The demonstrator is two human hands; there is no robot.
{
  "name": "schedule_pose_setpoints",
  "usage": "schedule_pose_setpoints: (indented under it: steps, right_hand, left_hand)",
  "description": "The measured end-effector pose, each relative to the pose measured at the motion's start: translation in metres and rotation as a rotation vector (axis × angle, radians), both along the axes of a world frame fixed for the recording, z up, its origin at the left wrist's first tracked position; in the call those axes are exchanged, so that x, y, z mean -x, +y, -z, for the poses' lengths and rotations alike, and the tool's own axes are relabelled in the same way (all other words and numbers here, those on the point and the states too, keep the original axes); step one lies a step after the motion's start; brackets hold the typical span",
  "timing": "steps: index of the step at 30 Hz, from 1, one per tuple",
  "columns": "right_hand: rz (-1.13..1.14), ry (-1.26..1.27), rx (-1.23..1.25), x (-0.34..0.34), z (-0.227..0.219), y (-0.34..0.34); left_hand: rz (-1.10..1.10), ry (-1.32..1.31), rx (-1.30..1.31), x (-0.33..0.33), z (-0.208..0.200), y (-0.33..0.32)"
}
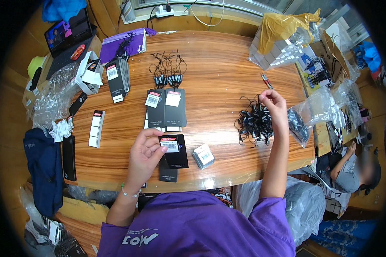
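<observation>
My left hand (146, 154) is closed on a black hang tag (178, 158) with a red-and-white top and a white barcode sticker, its thumb on the tag's face. Under it, near the front edge, lies another dark tag (168, 174). My right hand (274, 108) pinches a thin black hang-tag string at the top of a tangled pile of strings (254, 123). Just right of the held tag sits a small stack of white-stickered cards (203, 156). Beyond my left hand, two stacks of dark tags (176, 112) lie side by side, their black strings (167, 64) stretched away from me.
A further stack of strung tags (119, 85) lies far left, near a purple folder (137, 46) and a laptop (68, 36). A strip of white labels (97, 129) is at left. At right are a red pen (266, 81), plastic bags (319, 109) and a taped box (274, 47). Another person (347, 173) sits at right.
</observation>
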State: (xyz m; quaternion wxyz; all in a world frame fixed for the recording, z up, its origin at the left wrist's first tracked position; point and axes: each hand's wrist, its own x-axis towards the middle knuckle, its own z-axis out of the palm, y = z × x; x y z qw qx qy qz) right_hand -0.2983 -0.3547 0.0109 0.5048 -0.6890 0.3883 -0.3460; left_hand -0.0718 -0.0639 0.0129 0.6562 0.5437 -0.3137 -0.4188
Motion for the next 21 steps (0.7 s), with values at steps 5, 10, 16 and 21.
schedule_pose_setpoints:
  steps: [5,10,16,21]
  right_hand:
    - [0.016,-0.281,-0.03,-0.001,-0.029,0.009]
    - [-0.009,-0.508,-0.095,-0.021,-0.051,0.022]
    - [-0.214,-0.455,-0.017,-0.08,-0.069,0.055]
    - [-0.288,-0.505,-0.046,-0.127,-0.073,0.068]
  left_hand:
    - [0.133,-0.038,-0.004,-0.004,-0.014,-0.012]
    - [0.341,-0.051,0.008,0.003,-0.02,-0.026]
    - [0.42,-0.181,0.143,-0.004,-0.046,-0.073]
    - [0.368,-0.284,0.269,-0.023,-0.051,-0.105]
